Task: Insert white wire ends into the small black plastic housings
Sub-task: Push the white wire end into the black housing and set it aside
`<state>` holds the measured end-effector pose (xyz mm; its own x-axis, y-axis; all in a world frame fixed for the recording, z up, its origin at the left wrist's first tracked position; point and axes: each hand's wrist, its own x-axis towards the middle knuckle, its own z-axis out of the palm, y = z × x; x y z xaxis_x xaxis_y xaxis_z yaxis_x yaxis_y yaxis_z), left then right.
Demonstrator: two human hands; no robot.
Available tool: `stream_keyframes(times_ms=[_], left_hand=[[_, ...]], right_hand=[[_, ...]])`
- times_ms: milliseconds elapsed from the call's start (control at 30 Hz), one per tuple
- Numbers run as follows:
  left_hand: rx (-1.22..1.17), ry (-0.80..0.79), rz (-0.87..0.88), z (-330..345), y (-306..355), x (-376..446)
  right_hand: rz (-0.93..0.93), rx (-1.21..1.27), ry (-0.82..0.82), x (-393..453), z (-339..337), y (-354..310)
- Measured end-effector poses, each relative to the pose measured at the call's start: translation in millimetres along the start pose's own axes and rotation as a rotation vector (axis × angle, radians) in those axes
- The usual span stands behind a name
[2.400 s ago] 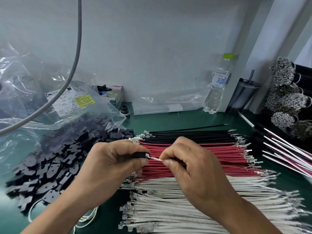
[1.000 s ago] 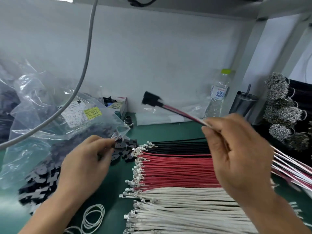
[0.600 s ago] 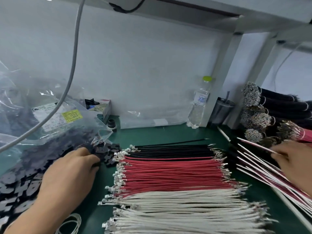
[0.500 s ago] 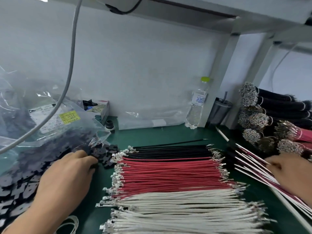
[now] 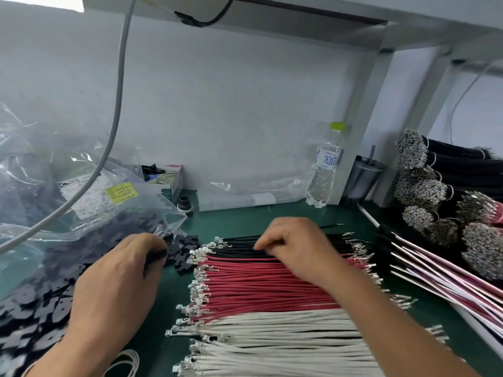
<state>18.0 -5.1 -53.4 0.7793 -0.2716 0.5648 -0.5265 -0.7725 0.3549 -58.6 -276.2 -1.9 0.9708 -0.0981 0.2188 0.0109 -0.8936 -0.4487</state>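
Left hand (image 5: 119, 278) curled, pinching one black housing (image 5: 155, 256) at edge of housing pile (image 5: 179, 254) | right hand (image 5: 299, 248) fingers bent down onto black wires (image 5: 239, 248), whether pinching one unclear | white wires (image 5: 272, 341) lying nearest, untouched
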Motion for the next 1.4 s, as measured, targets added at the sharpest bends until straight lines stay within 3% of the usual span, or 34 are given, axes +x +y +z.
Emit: stream_keyframes(times_ms=[200,333,767,933,1100,1267,1400], left_hand=[[-0.044,-0.002,0.063,-1,4,-3],[-0.078,-0.009,0.068,-3,8,-4],[-0.177,-0.001,0.1,-3,16,-8],[-0.208,0.005,0.093,-5,16,-8],[-0.25,0.009,0.078,-6,17,-9],[-0.488,-0.009,0.058,-3,26,-12],[-0.664,-0.065,0.017,-6,38,-15]], right_hand=[[0.042,-0.058,0.074,34,45,-5],[0.105,-0.095,-0.058,46,38,2],[-0.148,-0.387,-0.087,41,33,-17],[0.021,-0.191,-0.122,47,29,-10],[-0.112,-0.252,0.1,38,11,-9],[-0.494,-0.524,0.558,9,-11,-37],[-0.55,-0.41,0.579,-37,21,-43]])
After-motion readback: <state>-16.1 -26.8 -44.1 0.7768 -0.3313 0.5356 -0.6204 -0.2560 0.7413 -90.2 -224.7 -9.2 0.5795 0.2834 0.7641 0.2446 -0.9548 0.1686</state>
